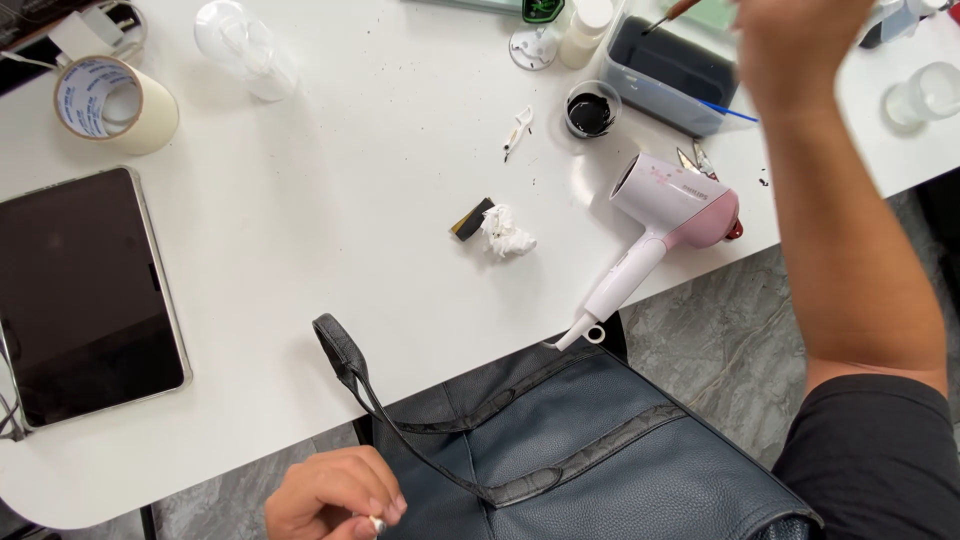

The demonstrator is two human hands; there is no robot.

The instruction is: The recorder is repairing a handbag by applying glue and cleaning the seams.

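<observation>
your right hand [800, 45] is raised at the far right, gripping a thin brush [668, 14] over the dark tray [668, 70], beside the small cup of black paint [592, 110]. your left hand [335, 495] is curled on a small pale bit, near the dark blue leather bag [600, 450], whose strap [345, 355] lies on the white surface [350, 200]. painting looks under way, and the hair dryer [660, 225] lies idle.

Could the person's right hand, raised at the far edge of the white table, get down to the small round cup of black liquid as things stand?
Probably yes: the right hand holds a thin brush above the grey tray, and the small round cup of black liquid sits just beside it, open-topped, with nothing between.
</observation>
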